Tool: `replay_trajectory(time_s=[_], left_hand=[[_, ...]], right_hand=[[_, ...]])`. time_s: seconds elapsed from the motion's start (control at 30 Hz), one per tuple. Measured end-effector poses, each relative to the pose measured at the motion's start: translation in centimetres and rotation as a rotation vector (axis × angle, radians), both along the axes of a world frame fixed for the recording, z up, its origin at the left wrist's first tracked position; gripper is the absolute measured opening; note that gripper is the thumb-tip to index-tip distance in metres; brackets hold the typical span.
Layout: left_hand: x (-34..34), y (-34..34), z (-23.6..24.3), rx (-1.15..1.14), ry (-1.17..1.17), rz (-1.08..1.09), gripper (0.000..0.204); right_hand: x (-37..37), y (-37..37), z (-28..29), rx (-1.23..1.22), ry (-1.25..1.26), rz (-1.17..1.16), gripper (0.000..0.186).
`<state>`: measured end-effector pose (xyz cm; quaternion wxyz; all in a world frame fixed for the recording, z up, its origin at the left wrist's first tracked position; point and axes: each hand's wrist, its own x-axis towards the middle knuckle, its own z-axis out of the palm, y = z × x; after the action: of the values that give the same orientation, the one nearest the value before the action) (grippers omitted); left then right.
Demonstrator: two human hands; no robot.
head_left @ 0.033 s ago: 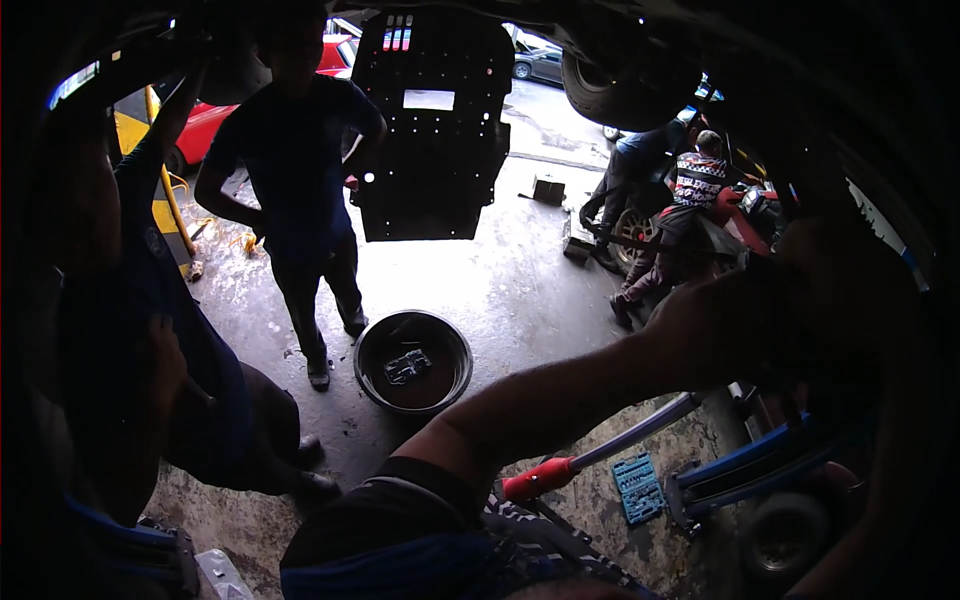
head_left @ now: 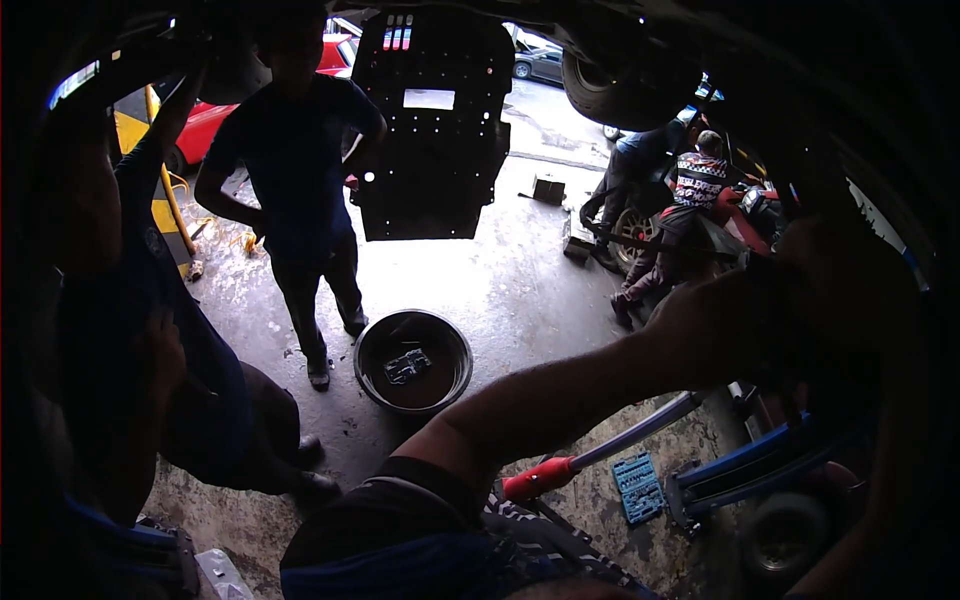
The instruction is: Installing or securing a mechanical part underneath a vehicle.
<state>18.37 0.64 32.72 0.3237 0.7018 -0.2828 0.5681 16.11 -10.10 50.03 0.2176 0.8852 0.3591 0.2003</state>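
The right hand [head_left: 800, 290] is reached up into the dark underside of the lifted car [head_left: 700, 40]; whether the fingers are closed on anything can't be told, too shadowy. The left hand isn't seen. A round drain pan [head_left: 413, 362] is parked on the floor right below, probably to catch drips. A red-handled jack [head_left: 600, 455] and a blue socket set [head_left: 638, 488] are kept within reach.

Underbody [head_left: 850, 150]: dark, overhead above me, detail lost in shadow.
My right hand [head_left: 800, 290]: raised against it; grip hidden in shadow.
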Motion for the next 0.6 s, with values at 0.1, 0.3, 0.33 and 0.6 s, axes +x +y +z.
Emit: replay_trajectory(time_s=[0.1,0.3,0.33,0.6], left_hand=[[-0.1,0.2,0.2,0.016,-0.012,-0.013,0.022],[0.2,0.5,0.4,0.019,-0.084,-0.087,0.025],[0.0,0.6,0.6,0.01,-0.064,-0.154,0.026],[-1.3,2.0,1.8,0.101,0.276,-0.176,0.038]], right_hand=[[0.5,0.1,0.4,-0.06,0.039,-0.015,0.022],[0.9,-0.2,0.5,-0.085,0.106,0.063,0.02],[1.4,-0.7,0.5,-0.086,0.106,0.063,0.02],[4.7,-2.8,-0.7,0.059,0.034,0.279,0.015]])
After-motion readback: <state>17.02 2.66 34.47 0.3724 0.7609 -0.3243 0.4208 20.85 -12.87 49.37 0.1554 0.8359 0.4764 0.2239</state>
